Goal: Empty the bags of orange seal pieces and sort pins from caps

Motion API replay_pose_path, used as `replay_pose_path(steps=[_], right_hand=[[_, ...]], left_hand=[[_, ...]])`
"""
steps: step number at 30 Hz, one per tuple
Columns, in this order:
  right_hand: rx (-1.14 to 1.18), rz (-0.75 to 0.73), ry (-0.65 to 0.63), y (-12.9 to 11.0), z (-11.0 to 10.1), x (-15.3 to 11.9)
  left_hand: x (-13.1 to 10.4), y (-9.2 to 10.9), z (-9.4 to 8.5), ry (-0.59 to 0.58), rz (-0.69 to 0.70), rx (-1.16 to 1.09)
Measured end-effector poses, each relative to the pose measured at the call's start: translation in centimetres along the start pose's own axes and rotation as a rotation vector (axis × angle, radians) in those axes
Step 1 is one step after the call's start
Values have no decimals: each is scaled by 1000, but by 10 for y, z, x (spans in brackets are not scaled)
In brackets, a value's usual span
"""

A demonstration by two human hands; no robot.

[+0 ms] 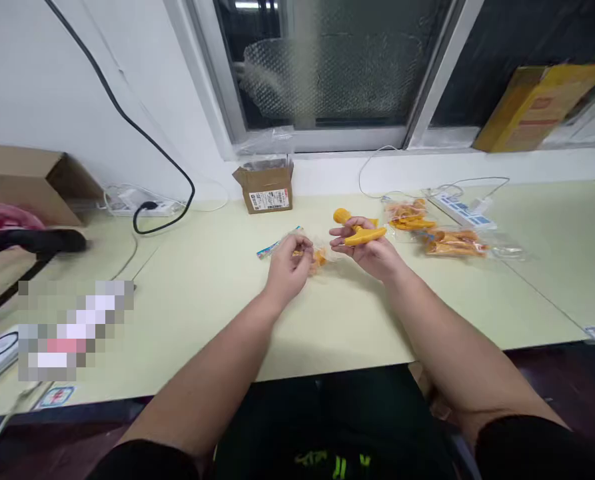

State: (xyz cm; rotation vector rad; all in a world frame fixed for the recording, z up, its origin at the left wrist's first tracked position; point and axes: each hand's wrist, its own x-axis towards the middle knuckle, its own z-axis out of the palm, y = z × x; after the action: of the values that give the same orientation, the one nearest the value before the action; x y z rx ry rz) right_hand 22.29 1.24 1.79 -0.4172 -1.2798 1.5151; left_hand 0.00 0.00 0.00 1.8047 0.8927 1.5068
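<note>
A person seated at a pale yellow-green counter (202, 293) grips an orange plastic piece (361, 233) in the right hand (370, 252), fingers curled around its long curved body, its rounded end poking out to the left. The left hand (288, 265) pinches a clear plastic bag (307, 252) lying on the counter just beside the right hand; small orange bits show inside, but the fingers hide most of it and its contents are hard to make out. To the right, two more clear bags of orange parts (432, 230) lie side by side, near a white power strip (460, 210) with trailing cables. Farther back, a small open cardboard box (267, 188) stands against the wall below the window. A black cable (142, 133) runs down the wall to a plug at far left, beside a larger cardboard box (22, 180) cut off by the frame edge. A yellow carton (537, 107) leans blurred on the windowsill. A pixelated patch masks something at near left.
</note>
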Motion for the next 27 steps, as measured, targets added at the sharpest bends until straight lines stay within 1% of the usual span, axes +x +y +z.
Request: replay_pose_path(steps=[5,8,15,22,25,27], right_hand=[[-38,50,-13,-3,8,-3],[-71,76,-4,-5,11,-4],[-80,128,4,-4,9,-3],[-80,173,37,-11,18,-7],[-97,191,-11,-19,18,-10],[-129,277,-126,-25,16,-13]], left_hand=[[2,0,-1,10,57,129],[2,2,-1,19,58,180],[2,5,-3,31,53,207],[1,3,-3,41,6,183],[1,3,-3,57,-28,164],[2,4,-3,66,-46,151]])
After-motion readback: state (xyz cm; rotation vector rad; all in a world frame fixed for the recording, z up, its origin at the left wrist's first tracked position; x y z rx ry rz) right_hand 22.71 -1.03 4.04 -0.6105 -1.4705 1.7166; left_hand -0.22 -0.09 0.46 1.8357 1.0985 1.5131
